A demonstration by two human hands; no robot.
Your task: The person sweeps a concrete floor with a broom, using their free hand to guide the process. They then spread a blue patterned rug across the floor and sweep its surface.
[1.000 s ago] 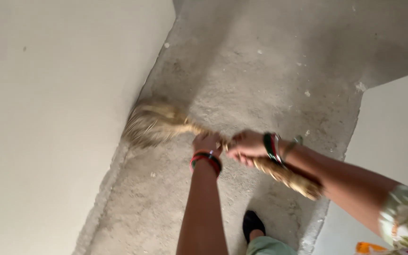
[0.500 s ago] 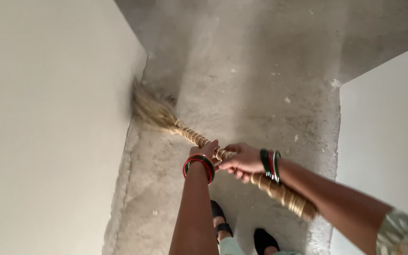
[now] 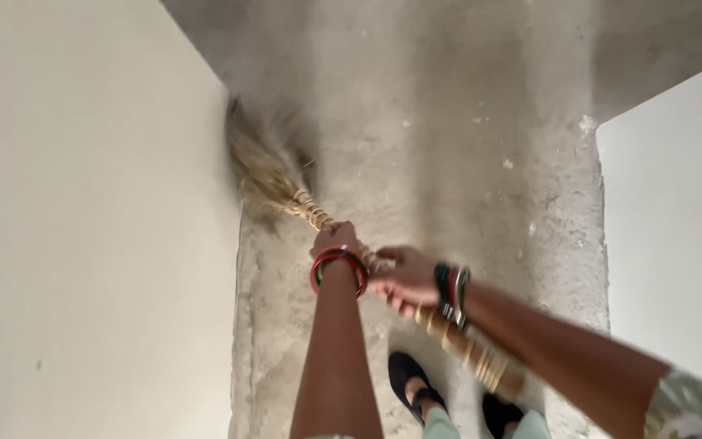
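A straw broom (image 3: 274,175) with a bound, ringed handle slants from the upper left down to the lower right. Its bristle head presses against the foot of the pale wall (image 3: 83,228) on the left. My left hand (image 3: 334,239) grips the handle close to the bristles, with red and green bangles on the wrist. My right hand (image 3: 404,278) grips the handle just behind it, also wearing bangles. The handle's end shows under my right forearm.
A narrow strip of rough grey concrete floor (image 3: 448,146) runs between the left wall and a second pale wall (image 3: 676,211) on the right. White specks dot the concrete. My feet in black sandals (image 3: 412,382) stand at the bottom.
The broom head has swung from the floor's left edge up along the wall foot. Both hands kept their grip. The view shifted, and both feet now show.
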